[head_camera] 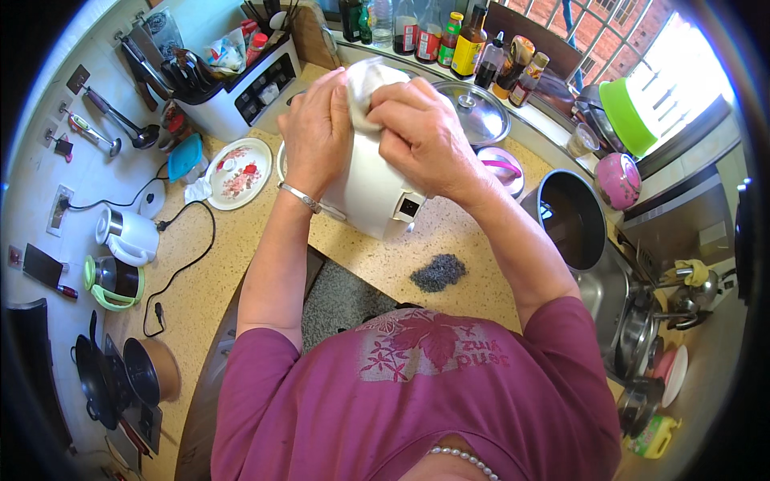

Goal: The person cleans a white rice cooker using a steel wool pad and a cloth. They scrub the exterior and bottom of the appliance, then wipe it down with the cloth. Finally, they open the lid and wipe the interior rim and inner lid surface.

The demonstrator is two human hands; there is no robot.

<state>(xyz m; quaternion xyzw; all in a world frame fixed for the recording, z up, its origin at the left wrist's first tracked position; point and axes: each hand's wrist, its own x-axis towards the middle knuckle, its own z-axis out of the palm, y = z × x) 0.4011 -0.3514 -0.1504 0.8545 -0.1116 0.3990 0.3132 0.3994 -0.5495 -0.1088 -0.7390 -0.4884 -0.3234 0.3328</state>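
Observation:
A white electric appliance (367, 180), perhaps a rice cooker, is tilted above the counter in front of me, its power socket facing me. My left hand (319, 129) lies along its upper left side, fingers stretched over the edge. With my right hand (418, 132) I grip a whitish cloth (370, 90), which is pressed on the upper part of the appliance. Below and to the right, a dark grey scouring pad or crumpled cloth (438, 273) lies on the speckled counter (361, 258). The far side of the appliance is hidden by my hands.
Right of my forearm are a deep pot (571, 219) and the sink (601, 300). A steel lid (472, 111) and several bottles (469, 45) stand at the back. On the left are a patterned plate (240, 174), a white kettle (129, 234) and a black cord (210, 240).

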